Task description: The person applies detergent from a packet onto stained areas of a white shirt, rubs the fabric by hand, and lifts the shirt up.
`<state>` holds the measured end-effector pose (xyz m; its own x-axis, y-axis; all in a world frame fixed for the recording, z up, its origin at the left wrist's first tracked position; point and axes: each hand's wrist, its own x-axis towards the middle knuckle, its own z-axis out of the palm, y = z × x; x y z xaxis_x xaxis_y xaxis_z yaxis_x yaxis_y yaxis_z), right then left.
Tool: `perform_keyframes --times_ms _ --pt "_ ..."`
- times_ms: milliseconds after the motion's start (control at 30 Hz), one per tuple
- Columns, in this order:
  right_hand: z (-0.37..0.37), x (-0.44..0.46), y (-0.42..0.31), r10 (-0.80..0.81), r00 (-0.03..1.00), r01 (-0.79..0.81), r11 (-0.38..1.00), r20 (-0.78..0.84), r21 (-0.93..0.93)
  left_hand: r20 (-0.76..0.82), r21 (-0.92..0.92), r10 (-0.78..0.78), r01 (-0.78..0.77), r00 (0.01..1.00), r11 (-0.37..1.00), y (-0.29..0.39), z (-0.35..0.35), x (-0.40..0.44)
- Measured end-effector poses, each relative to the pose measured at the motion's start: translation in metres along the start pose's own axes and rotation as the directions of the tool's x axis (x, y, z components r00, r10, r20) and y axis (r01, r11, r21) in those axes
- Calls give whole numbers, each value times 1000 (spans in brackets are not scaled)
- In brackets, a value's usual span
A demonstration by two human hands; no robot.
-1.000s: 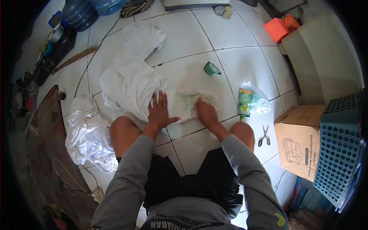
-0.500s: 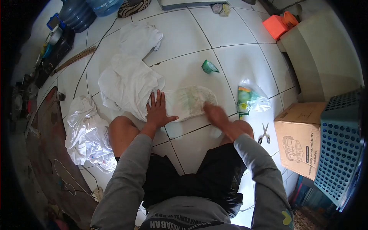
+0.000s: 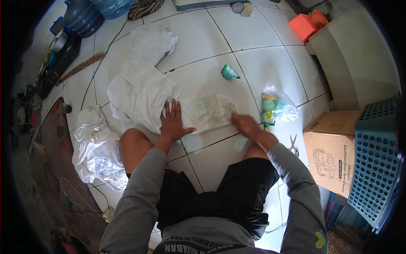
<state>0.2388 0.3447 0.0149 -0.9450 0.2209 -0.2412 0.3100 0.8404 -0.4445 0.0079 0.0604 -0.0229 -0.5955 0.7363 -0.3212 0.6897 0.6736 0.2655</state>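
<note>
A white long-sleeved garment (image 3: pixel 141 86) lies spread on the tiled floor. One sleeve (image 3: pixel 207 112) stretches out to the right, with greenish and brownish stains. My left hand (image 3: pixel 172 123) is open, palm down and fingers spread, on the cloth where the sleeve begins. At the sleeve's far end is my right hand (image 3: pixel 248 126), its fingers curled and a little blurred; whatever they hold is hidden. To its right lies a clear plastic bag with a green and yellow packet (image 3: pixel 270 108). A small green cup-like container (image 3: pixel 229 72) rests on the tiles beyond the sleeve.
A bundle of white cloth (image 3: pixel 96 146) lies by my left knee. Scissors (image 3: pixel 293 145), a cardboard box (image 3: pixel 327 163) and a blue-green basket (image 3: pixel 374 165) are at the right. Large water bottles (image 3: pixel 84 19) stand at the back left, near a stick broom (image 3: pixel 82 67).
My right hand has moved slightly right, to the sleeve's end, uncovering more of the stained cloth. The left hand stays pressed in the same spot.
</note>
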Motion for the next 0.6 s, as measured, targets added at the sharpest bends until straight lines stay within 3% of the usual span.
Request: perform_keyframes --times_ms 33,100,167,233,300,433,500,567,600 --pt "1 -5 -6 -116 985 115 993 125 22 0 -2 1 -1 1000 1000 0 0 -1" --pt "0 -6 3 -94 989 95 995 112 -1 -7 5 -27 27 1000 1000 3 0 0" --pt "-18 10 17 78 996 -78 997 -35 -8 -19 18 -24 25 1000 1000 3 -2 4" --pt "-6 7 6 59 998 -59 998 14 -8 -4 36 -15 15 1000 999 1 -1 -3" --pt "4 -4 -4 -115 973 117 993 201 7 22 12 -28 28 999 1000 5 -4 -2" --pt "-35 6 37 65 998 -65 995 9 -69 48 9 -28 27 998 1000 3 -3 -2" --pt "-52 -3 57 59 996 -50 992 69 -117 20 8 -29 29 999 1000 4 -3 -1" --pt "-65 -10 86 -70 997 66 981 -16 -185 23 0 -21 21 1000 1000 3 -3 3" --pt "-75 -8 92 22 999 -14 972 34 -235 32 -7 -19 19 999 1000 2 0 2"
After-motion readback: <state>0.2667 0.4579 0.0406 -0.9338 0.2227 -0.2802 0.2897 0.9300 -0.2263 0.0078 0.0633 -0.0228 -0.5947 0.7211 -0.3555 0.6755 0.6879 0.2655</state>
